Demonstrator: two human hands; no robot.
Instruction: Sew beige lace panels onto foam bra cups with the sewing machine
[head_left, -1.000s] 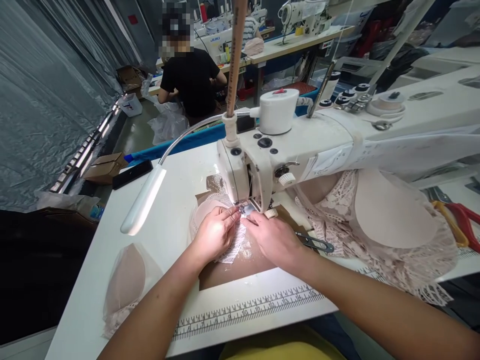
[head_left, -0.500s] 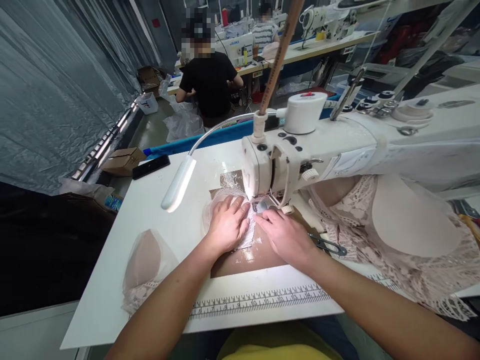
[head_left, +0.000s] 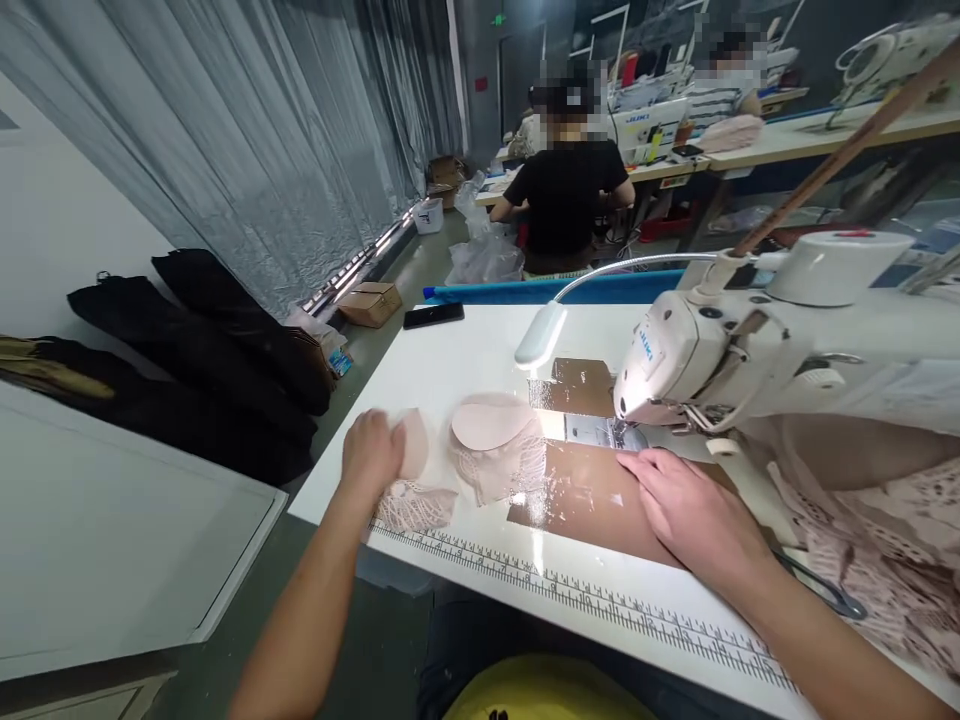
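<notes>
Basically, the L hand (head_left: pixel 373 452) was at the far-L side of the white tabletop (head_left: pixel 480 345), blurred, fingers over the upper L edge of a pale pink cup piece (head_left: pixel 414 447) w/ lace (head_left: pixel 417 507) along its bottom. Couldn't tell if thumb & fingers were clamped on it or just touching. That piece lay near the table's front L corner, lace close to the printed ruler strip (head_left: pixel 525 571).

A 2nd cup piece (head_left: pixel 491 426), also w/ lace, lay flat just R of it, btwn the hands, its R edge by the brown taped sheet (head_left: pixel 592 490). The R hand (head_left: pixel 686 500) rested on that sheet, fingers close together, tips just in front of the sewing machine's (head_left: pixel 675 355) needle area; couldn't tell whether anything was pinched there.

R of the machine's needle end, a heap of pink lace garments (head_left: pixel 862 480) sat under the arm, w/ a dark metal tool (head_left: pixel 829 588) beside the R forearm. Lamp (head_left: pixel 541 335) shone over the table's back half; phone (head_left: pixel 433 315) lay at the back L corner. Beyond, a co-worker in a black T-shirt (head_left: pixel 566 205) sat facing away.
</notes>
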